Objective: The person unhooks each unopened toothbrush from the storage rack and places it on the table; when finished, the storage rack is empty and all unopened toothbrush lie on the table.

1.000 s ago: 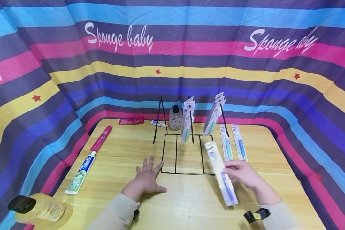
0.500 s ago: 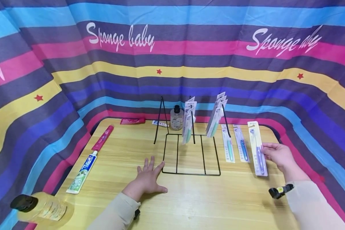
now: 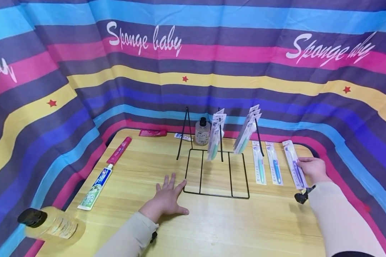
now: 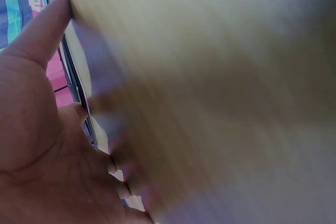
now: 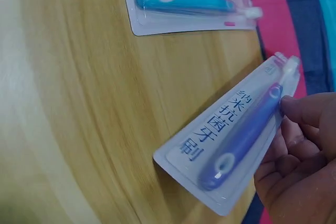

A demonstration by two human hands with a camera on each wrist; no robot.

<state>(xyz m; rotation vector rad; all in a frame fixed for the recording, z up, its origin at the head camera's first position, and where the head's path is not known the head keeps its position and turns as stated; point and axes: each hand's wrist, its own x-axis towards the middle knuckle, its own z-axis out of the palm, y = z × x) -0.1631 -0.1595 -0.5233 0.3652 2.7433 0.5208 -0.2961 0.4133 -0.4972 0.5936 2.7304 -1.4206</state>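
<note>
Pinching purple toothbrush pack (image 5: 228, 132) by its right edge with our right hand (image 3: 312, 168); our left hand (image 3: 166, 200), fingers spread, on table (image 3: 228, 228).

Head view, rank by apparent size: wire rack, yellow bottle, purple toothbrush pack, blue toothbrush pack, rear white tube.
1. Wire rack, by outline
2. Yellow bottle, near camera
3. Purple toothbrush pack and blue toothbrush pack: too alike to rank
4. Rear white tube

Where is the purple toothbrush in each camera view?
Head: the purple toothbrush is on the right side, just below mid-height, pinched by the right hand.
Left wrist: I can't make it out.
Right wrist: right of centre, slanting.
Shared landmark: the wooden tabletop, visible in all three.
</note>
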